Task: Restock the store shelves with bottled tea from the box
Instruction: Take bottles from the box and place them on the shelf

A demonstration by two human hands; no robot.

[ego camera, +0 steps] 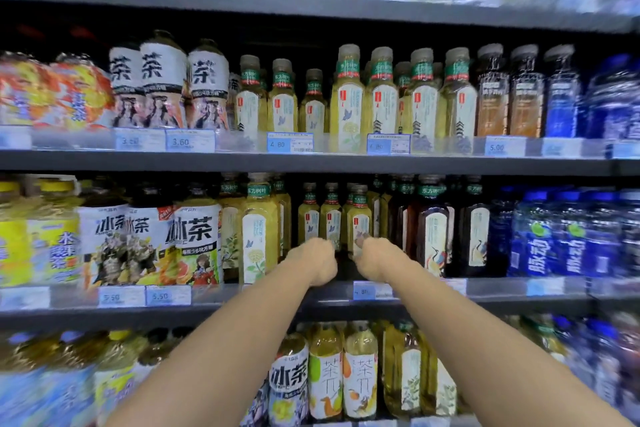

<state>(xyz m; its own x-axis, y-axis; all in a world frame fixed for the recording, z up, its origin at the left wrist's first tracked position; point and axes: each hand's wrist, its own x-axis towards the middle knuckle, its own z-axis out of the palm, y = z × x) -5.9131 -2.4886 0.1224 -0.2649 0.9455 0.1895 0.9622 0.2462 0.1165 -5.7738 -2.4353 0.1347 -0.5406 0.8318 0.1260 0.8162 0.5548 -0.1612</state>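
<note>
Both my arms reach into the middle shelf [502, 288], into a gap among small yellow-green tea bottles. My left hand [317, 258] is curled at the base of one small tea bottle [330, 218]. My right hand [375, 255] grips the lower part of another small tea bottle [360, 215] with a white label. A third small bottle [308, 215] stands just left of them. The fingers are mostly hidden behind the knuckles. No box is in view.
Tall yellow tea bottles [258, 229] stand left of the gap, dark tea bottles [431, 225] to its right. Big iced-tea bottles [197, 239] fill the left, blue drinks [540, 236] the right. More tea lines the upper shelf [311, 159] and the lower one.
</note>
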